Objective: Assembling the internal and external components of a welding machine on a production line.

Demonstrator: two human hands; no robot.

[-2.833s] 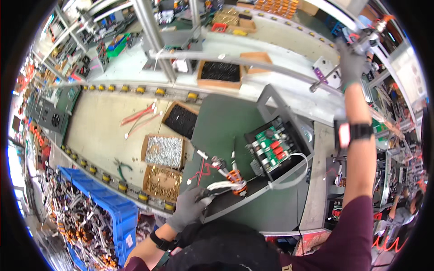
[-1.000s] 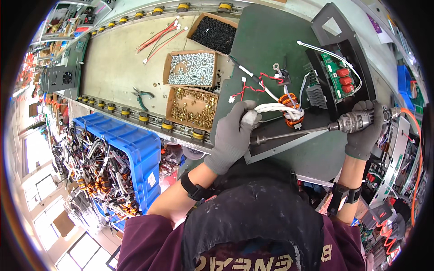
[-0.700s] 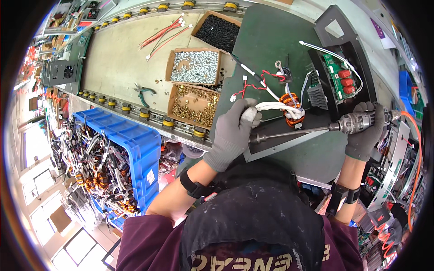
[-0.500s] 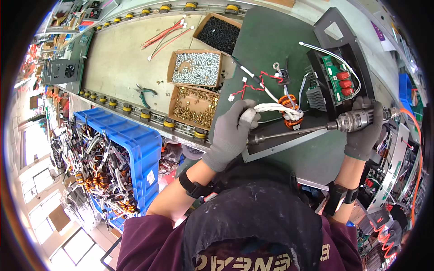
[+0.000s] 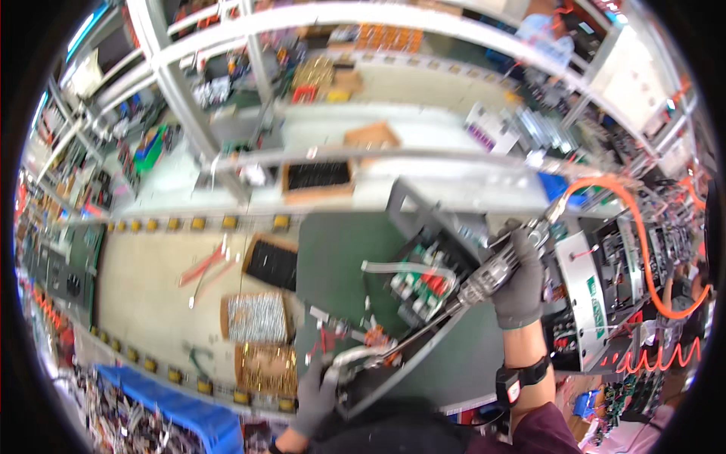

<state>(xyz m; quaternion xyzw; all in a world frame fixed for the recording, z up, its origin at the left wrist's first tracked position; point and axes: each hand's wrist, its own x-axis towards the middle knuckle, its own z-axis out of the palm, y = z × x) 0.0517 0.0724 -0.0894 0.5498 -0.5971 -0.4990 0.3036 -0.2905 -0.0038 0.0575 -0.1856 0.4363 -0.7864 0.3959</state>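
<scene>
My right hand (image 5: pixel 522 287), in a grey glove, is wrapped round a metal air screwdriver (image 5: pixel 488 278). Its long thin shaft slants down and left toward my left hand (image 5: pixel 316 397), also gloved and closed on a white cable (image 5: pixel 355 356). That cable leads to an orange-wound coil (image 5: pixel 373 335), blurred in this picture. Beneath the shaft lies a dark metal housing (image 5: pixel 408 198) with its side plate raised. Inside it sits a green circuit board (image 5: pixel 416 280) with red components. Motion blur hides where the screwdriver's tip touches.
Cardboard boxes hold black parts (image 5: pixel 272 265), silver screws (image 5: pixel 257 318) and brass-coloured fasteners (image 5: pixel 265 368) left of the green mat (image 5: pixel 340 250). Pliers (image 5: pixel 200 360) and red-white wires (image 5: pixel 206 266) lie farther left. A blue crate (image 5: pixel 174 408) stands lower left; an orange hose (image 5: pixel 643 242) loops at right.
The head view has tilted up, bringing the frame and benches beyond into sight. The screwdriver is now tilted more steeply, its body higher than its tip. Both hands keep their holds.
</scene>
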